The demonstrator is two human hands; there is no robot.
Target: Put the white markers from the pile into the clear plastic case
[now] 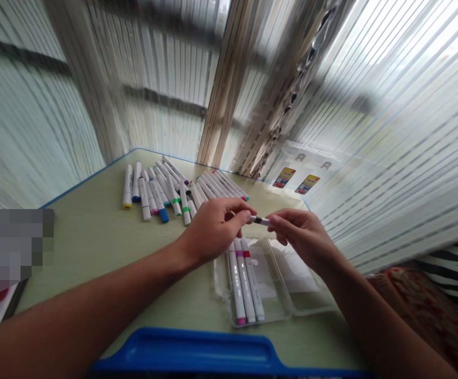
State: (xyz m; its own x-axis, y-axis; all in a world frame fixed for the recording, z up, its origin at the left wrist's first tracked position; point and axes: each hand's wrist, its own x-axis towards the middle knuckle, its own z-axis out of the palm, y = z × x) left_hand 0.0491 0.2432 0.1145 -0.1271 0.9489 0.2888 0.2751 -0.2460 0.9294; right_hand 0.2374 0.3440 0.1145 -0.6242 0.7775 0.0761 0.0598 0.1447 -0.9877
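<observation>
Both hands hold one white marker [259,220] with a dark band, level above an open clear plastic case [282,310]. My left hand [215,223] pinches its left end, and my right hand [302,229] grips the right end between thumb and fingers. Three white markers [247,284] lie side by side along the left of the case, with pink, purple and red among their colours; their upper ends are partly behind my left hand. Beyond my left hand, several loose white markers [156,197] with coloured caps and bands are spread over the table [95,237].
A clear plastic package with two colourful labels [307,184] stands at the table's back right. A blue tray [201,347] runs along the front edge. At the left edge is a blurred-out grey area [8,247]. Zebra-striped and patterned cloth [406,300] lies at the right.
</observation>
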